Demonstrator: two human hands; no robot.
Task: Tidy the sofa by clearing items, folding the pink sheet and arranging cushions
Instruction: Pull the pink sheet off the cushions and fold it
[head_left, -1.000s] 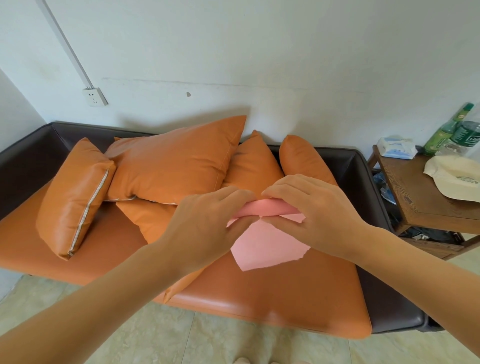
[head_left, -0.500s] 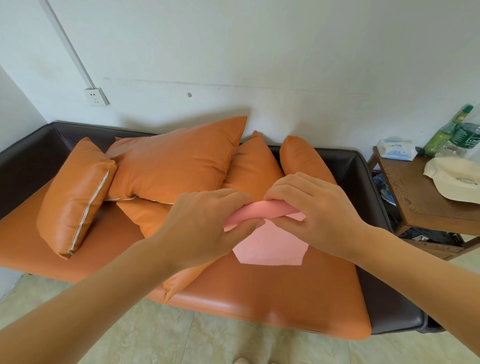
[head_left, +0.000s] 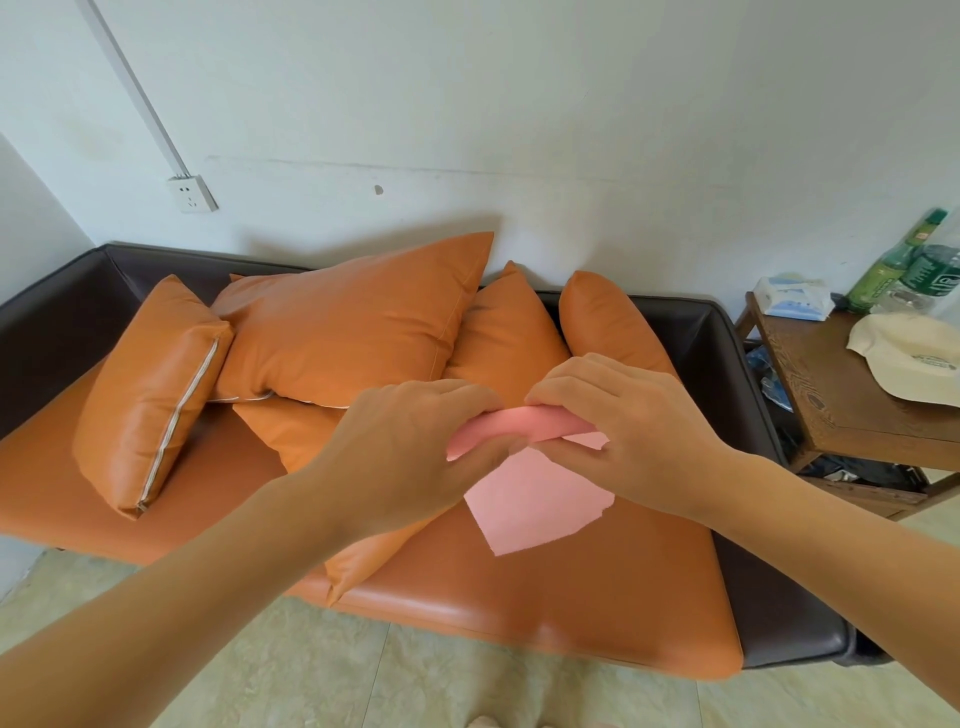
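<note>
The thin pink sheet (head_left: 540, 493) is held up in the air over the right half of the seat, between the two hands. Its upper edge has been rolled or doubled over into a rounded fold, and the rest hangs below as a flat flap with a ragged lower corner. The fold is pinched by the left hand (head_left: 410, 457), whose fingers are curled over the top with the thumb beneath, and by the right hand (head_left: 628, 436), whose fingers are likewise closed on it from above. The hands are set close together, nearly touching; this grip is judged to keep the fold even while the sheet is folded smaller.

Beneath lies the orange leather-look sofa seat (head_left: 571, 608), framed by a dark brown back and arms. Five orange cushions (head_left: 348, 327) are piled loosely toward the back and left, some leaning on each other and one lying flat under the left forearm, so arranging them appears not yet done.

On the brown wooden side table (head_left: 841, 405) to the right are kept a white tissue pack (head_left: 792, 299), green bottles (head_left: 906, 265) and a cream cap (head_left: 914, 358); dark items sit on its lower shelf and cannot be identified.
</note>
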